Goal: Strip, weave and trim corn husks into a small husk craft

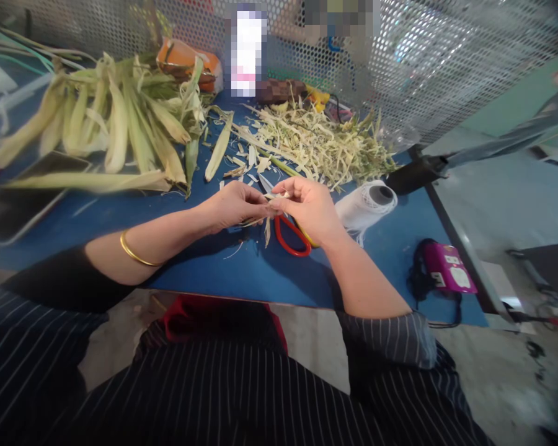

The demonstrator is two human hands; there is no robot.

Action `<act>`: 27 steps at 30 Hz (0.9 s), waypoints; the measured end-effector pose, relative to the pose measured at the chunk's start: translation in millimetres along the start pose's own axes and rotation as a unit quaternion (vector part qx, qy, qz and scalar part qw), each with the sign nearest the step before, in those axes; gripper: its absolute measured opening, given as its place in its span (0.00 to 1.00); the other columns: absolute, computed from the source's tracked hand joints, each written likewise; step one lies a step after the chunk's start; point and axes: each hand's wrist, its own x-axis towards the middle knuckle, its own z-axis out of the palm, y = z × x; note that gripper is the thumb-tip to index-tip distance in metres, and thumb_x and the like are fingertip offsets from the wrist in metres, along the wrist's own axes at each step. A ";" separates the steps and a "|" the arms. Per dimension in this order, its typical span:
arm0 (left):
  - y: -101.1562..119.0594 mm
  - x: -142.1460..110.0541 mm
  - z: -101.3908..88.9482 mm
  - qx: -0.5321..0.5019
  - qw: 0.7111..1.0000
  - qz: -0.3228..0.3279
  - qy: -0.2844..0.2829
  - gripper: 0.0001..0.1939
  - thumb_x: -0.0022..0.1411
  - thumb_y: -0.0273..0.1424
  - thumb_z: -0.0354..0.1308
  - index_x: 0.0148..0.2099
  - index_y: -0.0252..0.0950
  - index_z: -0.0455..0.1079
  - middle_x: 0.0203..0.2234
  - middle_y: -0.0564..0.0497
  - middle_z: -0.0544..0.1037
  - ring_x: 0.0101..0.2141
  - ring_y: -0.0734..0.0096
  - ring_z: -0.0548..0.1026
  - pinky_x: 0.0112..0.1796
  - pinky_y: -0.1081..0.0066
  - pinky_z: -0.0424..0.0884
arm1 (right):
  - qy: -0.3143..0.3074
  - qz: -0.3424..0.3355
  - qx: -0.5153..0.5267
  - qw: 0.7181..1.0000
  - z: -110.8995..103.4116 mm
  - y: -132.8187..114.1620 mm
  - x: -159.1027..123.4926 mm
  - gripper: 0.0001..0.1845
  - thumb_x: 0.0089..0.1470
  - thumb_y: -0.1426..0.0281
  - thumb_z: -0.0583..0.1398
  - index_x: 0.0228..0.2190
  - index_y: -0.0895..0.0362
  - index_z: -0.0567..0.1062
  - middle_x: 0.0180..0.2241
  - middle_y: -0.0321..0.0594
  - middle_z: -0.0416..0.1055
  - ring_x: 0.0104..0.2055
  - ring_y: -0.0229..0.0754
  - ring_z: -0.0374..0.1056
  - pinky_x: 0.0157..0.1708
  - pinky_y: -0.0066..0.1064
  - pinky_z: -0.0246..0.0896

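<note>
My left hand and my right hand meet over the blue table, fingertips pinched together. Between them is a small pale strip of corn husk, mostly covered by the fingers. Scissors with red handles lie on the table under my right hand, blades pointing away. Thin husk scraps hang or lie just below the fingers. Beyond my right hand is a heap of shredded husk strips. Whole corn husks are piled past my left hand, and a single husk lies between the piles.
To the right, a spool of white thread lies tilted near a black cylinder. A magenta device with a cord sits by the table's right edge. A dark flat device is at left. Perforated metal screening stands behind.
</note>
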 end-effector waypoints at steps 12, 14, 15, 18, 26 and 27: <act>8.5 -1.2 -1.8 0.000 1.000 0.014 0.028 0.12 0.53 0.33 0.63 0.21 0.33 0.70 0.14 0.55 0.65 0.17 0.82 0.57 0.19 0.73 0.51 | -0.013 0.049 0.076 0.996 -11.0 -12.4 0.8 0.22 0.43 0.53 0.69 0.30 0.57 0.74 0.25 0.34 0.70 0.27 0.34 0.65 0.29 0.28 0.60; 6.9 -0.5 -1.8 0.010 1.000 0.019 0.017 0.11 0.53 0.32 0.63 0.21 0.33 0.71 0.14 0.55 0.65 0.17 0.82 0.57 0.19 0.73 0.51 | -0.023 0.046 0.057 0.997 -8.1 -9.4 -0.2 0.20 0.43 0.55 0.69 0.28 0.58 0.74 0.23 0.33 0.68 0.25 0.33 0.61 0.27 0.28 0.56; 6.2 -0.3 -1.9 0.018 1.000 0.021 0.009 0.11 0.52 0.32 0.63 0.21 0.33 0.71 0.13 0.55 0.65 0.17 0.82 0.57 0.20 0.73 0.51 | -0.024 0.045 0.047 0.998 -6.9 -8.0 -0.7 0.19 0.43 0.55 0.69 0.27 0.58 0.74 0.22 0.33 0.68 0.24 0.32 0.60 0.26 0.28 0.55; 4.3 0.1 -3.0 0.025 1.000 0.018 -0.007 0.11 0.51 0.32 0.64 0.20 0.33 0.71 0.14 0.55 0.66 0.17 0.81 0.59 0.21 0.74 0.54 | -0.027 0.039 0.040 0.998 -5.3 -5.8 -1.6 0.17 0.45 0.57 0.68 0.26 0.58 0.74 0.22 0.33 0.67 0.24 0.33 0.59 0.26 0.29 0.53; 1.4 0.4 -2.4 0.004 0.999 0.022 0.024 0.10 0.50 0.35 0.66 0.28 0.32 0.77 0.17 0.54 0.71 0.19 0.81 0.62 0.21 0.74 0.56 | -0.023 0.023 0.068 0.997 -3.7 -7.2 -1.9 0.13 0.47 0.60 0.67 0.25 0.57 0.74 0.21 0.32 0.67 0.24 0.32 0.58 0.26 0.28 0.53; 2.1 0.1 -1.9 0.006 0.999 0.025 0.022 0.09 0.51 0.34 0.66 0.27 0.32 0.76 0.17 0.54 0.71 0.18 0.81 0.62 0.21 0.74 0.56 | -0.024 0.021 0.064 0.997 -3.0 -6.8 -1.8 0.13 0.48 0.61 0.67 0.25 0.57 0.74 0.21 0.32 0.67 0.24 0.32 0.59 0.26 0.28 0.53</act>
